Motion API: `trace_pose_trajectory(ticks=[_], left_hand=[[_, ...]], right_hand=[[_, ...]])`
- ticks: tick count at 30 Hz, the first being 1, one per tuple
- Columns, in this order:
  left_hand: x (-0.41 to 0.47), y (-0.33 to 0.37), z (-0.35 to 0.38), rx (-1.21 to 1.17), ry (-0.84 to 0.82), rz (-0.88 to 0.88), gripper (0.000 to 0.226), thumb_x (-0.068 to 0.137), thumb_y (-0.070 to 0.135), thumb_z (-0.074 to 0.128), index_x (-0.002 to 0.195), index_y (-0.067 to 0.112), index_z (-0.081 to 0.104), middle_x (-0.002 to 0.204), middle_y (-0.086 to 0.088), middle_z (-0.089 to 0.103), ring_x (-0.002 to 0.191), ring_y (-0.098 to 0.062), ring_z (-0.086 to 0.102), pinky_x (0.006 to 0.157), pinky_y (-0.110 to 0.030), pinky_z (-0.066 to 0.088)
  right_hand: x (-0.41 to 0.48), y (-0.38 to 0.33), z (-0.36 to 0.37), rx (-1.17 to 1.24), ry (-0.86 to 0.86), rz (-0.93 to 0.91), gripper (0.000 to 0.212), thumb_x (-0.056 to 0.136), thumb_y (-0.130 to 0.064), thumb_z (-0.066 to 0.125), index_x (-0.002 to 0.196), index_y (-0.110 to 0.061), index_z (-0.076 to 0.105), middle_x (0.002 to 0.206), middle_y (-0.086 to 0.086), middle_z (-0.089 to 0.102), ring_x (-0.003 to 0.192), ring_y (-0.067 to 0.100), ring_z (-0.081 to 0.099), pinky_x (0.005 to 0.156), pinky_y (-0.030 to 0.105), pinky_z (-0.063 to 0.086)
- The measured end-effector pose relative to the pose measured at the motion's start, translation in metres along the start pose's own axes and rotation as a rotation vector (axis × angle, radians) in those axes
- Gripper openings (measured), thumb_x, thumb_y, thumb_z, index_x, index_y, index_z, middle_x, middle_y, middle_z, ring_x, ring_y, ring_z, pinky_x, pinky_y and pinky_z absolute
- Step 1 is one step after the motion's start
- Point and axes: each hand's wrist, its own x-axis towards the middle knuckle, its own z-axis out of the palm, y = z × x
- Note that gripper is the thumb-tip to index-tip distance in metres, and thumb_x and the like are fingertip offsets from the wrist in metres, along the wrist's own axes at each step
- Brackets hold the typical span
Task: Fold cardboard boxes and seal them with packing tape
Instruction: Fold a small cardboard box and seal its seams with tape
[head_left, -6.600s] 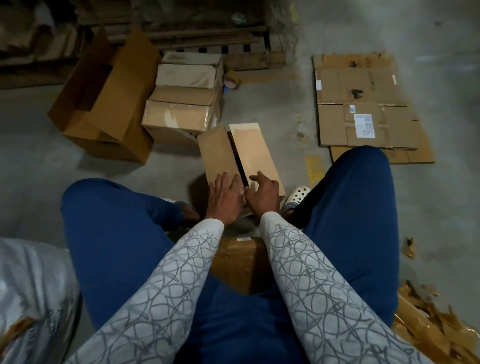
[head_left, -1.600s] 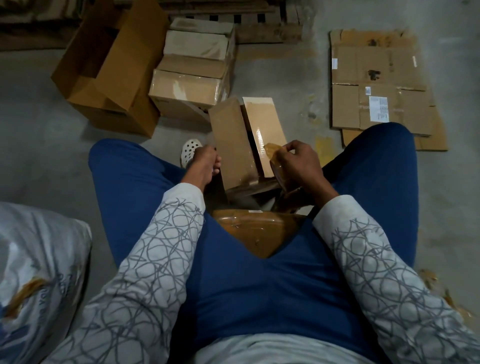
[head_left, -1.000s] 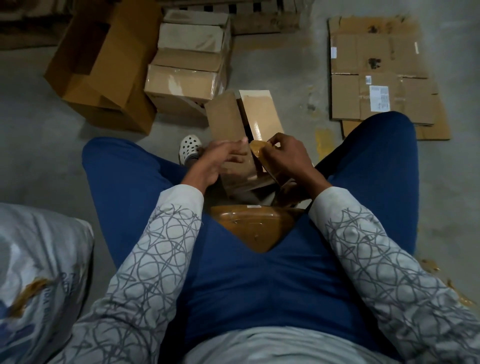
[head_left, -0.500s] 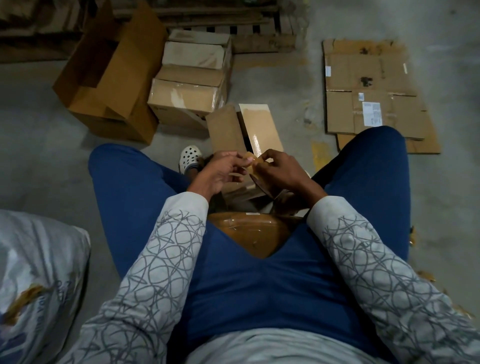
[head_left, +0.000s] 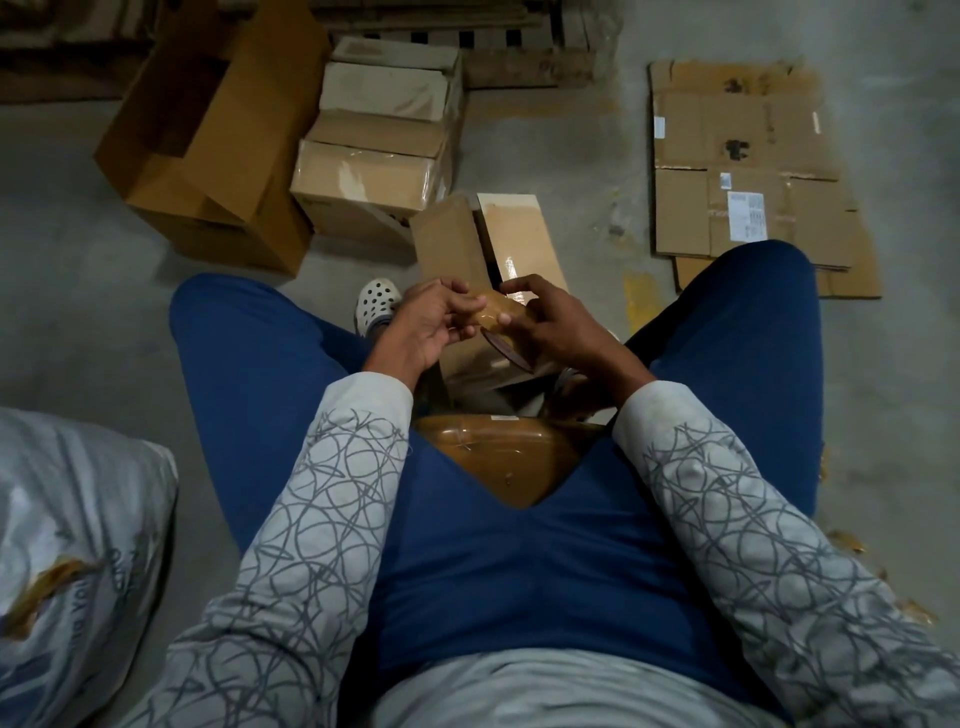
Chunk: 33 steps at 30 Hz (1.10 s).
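A small cardboard box stands on the floor between my knees, its two top flaps folded together with a dark slit between them. Just above its near end I hold a roll of brown packing tape. My right hand grips the roll from the right. My left hand pinches the roll's left side with thumb and fingertips. A shiny strip of tape lies on the box's right flap.
Several closed boxes are stacked behind the small one, and a large open box lies on its side at the left. Flattened cardboard sheets cover the floor at the right. A white sack sits by my left leg.
My right hand brought the tape roll over the box. My left hand left the box's side and came across to pinch the roll.
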Motion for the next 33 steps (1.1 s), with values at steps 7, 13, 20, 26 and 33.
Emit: trace_pose_trajectory(ticks=[7, 13, 20, 26, 33], left_hand=[[-0.006, 0.002, 0.002, -0.060, 0.018, -0.001, 0.030, 0.083, -0.009, 0.072, 0.102, 0.011, 0.058, 0.104, -0.014, 0.068, 0.091, -0.024, 0.067, 0.059, -0.024, 0.055], [-0.006, 0.001, 0.006, -0.076, -0.014, -0.120, 0.025, 0.091, -0.005, 0.065, 0.113, 0.007, 0.059, 0.108, -0.014, 0.063, 0.090, -0.021, 0.061, 0.061, -0.024, 0.055], [-0.008, 0.008, 0.005, -0.045, -0.031, -0.086, 0.022, 0.091, -0.004, 0.059, 0.102, 0.015, 0.060, 0.099, -0.011, 0.061, 0.070, -0.016, 0.056, 0.053, -0.022, 0.045], [-0.008, 0.007, 0.002, -0.101, -0.028, -0.104, 0.022, 0.095, 0.000, 0.056, 0.112, 0.013, 0.059, 0.099, -0.010, 0.063, 0.059, -0.012, 0.062, 0.047, -0.018, 0.039], [-0.011, 0.005, 0.006, -0.139, -0.045, -0.138, 0.018, 0.096, -0.001, 0.057, 0.109, 0.012, 0.061, 0.100, -0.011, 0.064, 0.062, -0.012, 0.062, 0.045, -0.017, 0.041]], right_hand=[[-0.004, -0.004, 0.000, -0.064, 0.127, -0.122, 0.034, 0.098, -0.030, 0.065, 0.124, -0.022, 0.046, 0.090, 0.008, 0.071, 0.073, 0.020, 0.067, 0.067, 0.031, 0.055], [-0.003, -0.004, 0.001, -0.225, 0.186, -0.164, 0.013, 0.094, -0.022, 0.069, 0.107, -0.019, 0.066, 0.103, 0.001, 0.071, 0.088, 0.016, 0.065, 0.080, 0.030, 0.056], [-0.005, -0.004, 0.002, -0.366, 0.206, -0.277, 0.050, 0.076, -0.058, 0.080, 0.111, -0.026, 0.063, 0.104, -0.002, 0.070, 0.084, 0.015, 0.062, 0.068, 0.029, 0.053], [-0.005, -0.003, 0.011, -0.449, 0.313, -0.279, 0.047, 0.082, -0.052, 0.076, 0.118, -0.025, 0.062, 0.115, 0.004, 0.049, 0.089, 0.015, 0.050, 0.068, 0.026, 0.044], [-0.004, -0.004, 0.014, -0.456, 0.411, -0.223, 0.045, 0.076, -0.061, 0.070, 0.109, -0.030, 0.066, 0.113, 0.000, 0.052, 0.084, 0.017, 0.055, 0.070, 0.036, 0.054]])
